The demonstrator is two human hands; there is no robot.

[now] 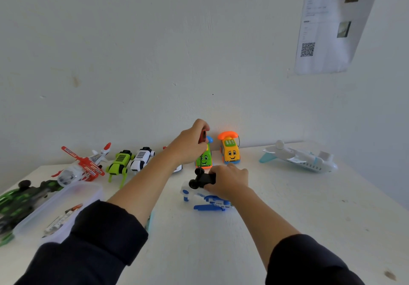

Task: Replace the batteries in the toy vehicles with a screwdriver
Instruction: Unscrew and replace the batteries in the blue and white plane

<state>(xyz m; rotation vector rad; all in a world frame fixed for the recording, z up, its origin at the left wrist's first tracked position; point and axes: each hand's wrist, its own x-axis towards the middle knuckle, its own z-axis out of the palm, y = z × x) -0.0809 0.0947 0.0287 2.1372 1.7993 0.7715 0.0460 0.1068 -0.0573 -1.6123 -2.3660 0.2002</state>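
Gripping screwdriver (201,149) upright, left hand (190,143) | right hand (228,180) clamps blue-white toy (205,198) | table (287,207) bare rightward

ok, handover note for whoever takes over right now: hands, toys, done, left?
Left hand: grips the screwdriver by its red handle, shaft upright, tip down at the black underside of the blue and white toy.
Right hand: holds that toy steady on the table.
Waiting along the wall: green car, yellow car, white plane, robot dogs, helicopter.
Done: cannot tell; no removed cover or battery visible.
Left: work the screw, swap batteries, close up, then the other toys.
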